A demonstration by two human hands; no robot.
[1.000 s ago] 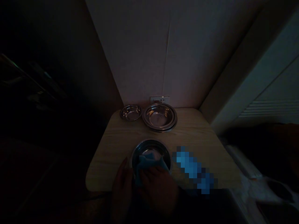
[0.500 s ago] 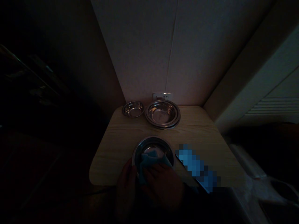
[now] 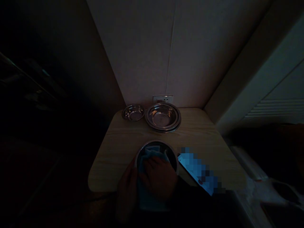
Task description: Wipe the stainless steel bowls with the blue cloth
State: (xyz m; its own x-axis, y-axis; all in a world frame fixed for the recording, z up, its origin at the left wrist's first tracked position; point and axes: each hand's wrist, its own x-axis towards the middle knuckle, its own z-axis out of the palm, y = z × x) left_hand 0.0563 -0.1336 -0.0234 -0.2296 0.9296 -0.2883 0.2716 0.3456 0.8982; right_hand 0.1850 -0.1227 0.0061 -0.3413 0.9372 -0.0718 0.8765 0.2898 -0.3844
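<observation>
A round metal bowl (image 3: 174, 152) stands near the front edge of the small table. My left hand (image 3: 127, 186) is closed on the bowl's left rim, its thumb by the edge. Inside the bowl lies a light-blue cloth (image 3: 152, 153), part of which hangs toward me over the near side. My right hand (image 3: 160, 177) presses the cloth down against the inside of the bowl, with its fingers on top of the fabric. Both hands are dim, and the bowl's near wall is hidden by them and the cloth.
Nested metal bowls (image 3: 163, 129) stand at the back of the wood-grain table (image 3: 114, 148), beside a smaller metal bowl (image 3: 133, 120). A lit, blurred-out phone (image 3: 196, 171) lies at the right. Behind are a wall and a socket (image 3: 166, 97). The room is dark.
My right hand has moved up and a little left in the bowl, pushing the cloth toward the far wall. More cloth now shows below the hand. My left hand keeps its hold.
</observation>
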